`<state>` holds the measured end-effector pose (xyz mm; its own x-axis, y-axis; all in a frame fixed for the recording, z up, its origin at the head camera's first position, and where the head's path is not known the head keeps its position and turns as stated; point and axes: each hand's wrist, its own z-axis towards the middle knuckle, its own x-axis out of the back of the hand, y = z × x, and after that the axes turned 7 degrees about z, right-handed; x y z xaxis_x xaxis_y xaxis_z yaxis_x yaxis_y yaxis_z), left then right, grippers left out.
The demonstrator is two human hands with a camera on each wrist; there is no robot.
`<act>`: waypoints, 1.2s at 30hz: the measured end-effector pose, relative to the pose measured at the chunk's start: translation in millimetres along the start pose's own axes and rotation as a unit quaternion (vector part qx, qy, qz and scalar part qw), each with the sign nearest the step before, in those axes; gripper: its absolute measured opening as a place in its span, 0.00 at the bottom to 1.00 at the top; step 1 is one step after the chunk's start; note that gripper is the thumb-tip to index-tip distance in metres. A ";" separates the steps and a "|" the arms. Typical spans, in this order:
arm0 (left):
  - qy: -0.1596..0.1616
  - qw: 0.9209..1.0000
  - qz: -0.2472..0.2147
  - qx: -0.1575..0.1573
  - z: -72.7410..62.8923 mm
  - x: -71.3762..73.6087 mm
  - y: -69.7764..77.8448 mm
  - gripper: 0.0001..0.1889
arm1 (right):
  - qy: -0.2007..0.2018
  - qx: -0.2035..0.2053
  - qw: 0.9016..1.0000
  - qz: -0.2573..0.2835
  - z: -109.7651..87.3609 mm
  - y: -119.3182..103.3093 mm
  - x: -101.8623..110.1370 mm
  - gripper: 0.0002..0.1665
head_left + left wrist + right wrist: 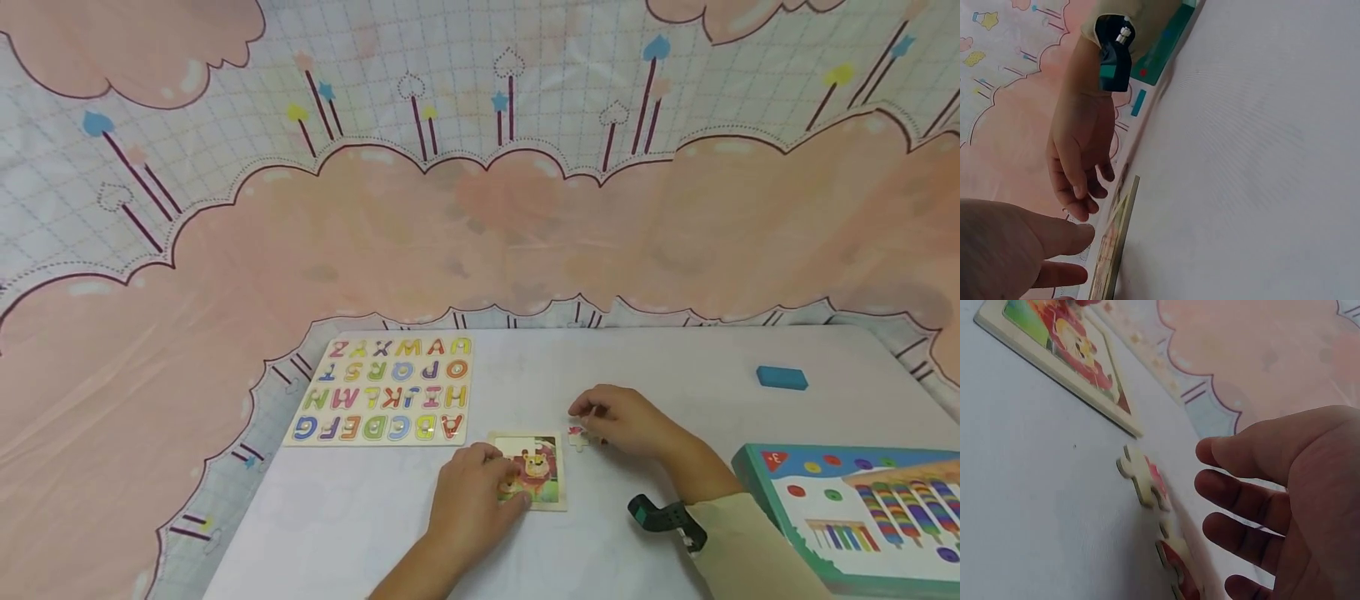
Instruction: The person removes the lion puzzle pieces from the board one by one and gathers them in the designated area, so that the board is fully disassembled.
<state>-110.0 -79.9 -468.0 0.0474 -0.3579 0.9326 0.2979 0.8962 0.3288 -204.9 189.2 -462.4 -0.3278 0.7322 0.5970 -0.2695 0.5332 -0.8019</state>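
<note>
Left hand (476, 492) lies over the left side of the small puzzle (538, 477), with its fingers rather straight; whether they touch the picture, I cannot tell. This puzzle sits on the white table (337, 517), in front of the person, and shows a yellow and red animal; at its upper left I see a pale area. Right hand (626, 421) hovers, loosely bent and with nothing in its grip, just beside two loose pieces: one piece (1142, 478) with a pink mark, near the puzzle corner, and a second piece (1179, 559) with dark red colour.

For writing, I look first to the letter board (412, 412), behind and to the left. Its bottom row I read from left as G, F, E, D, C, B, A; its top row begins Z, Y, X, W and finishes with U. On the right lies a green-edged box (825, 533), where a red triangle carries a mark like 3. Farther back rests a blue block (782, 377).
</note>
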 end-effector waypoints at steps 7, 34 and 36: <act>0.012 1.000 0.011 -0.025 3.4 -5.0 6.1 0.18 | -0.037 0.067 0.997 0.013 7.7 -5.9 -10.3 0.10; 0.000 0.998 0.047 -0.044 9.0 -17.5 19.4 0.21 | -0.076 0.108 0.985 -0.109 12.3 -20.3 -39.2 0.14; 0.005 0.998 0.037 -0.044 9.2 -18.2 18.3 0.21 | -0.077 0.113 0.984 -0.110 12.1 -19.9 -38.1 0.14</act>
<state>-114.3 -54.5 -477.6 0.0815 -0.2947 0.9521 0.3751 0.8941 0.2447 -197.9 145.5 -468.9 -0.3679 0.5266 0.7664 -0.5377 0.5520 -0.6374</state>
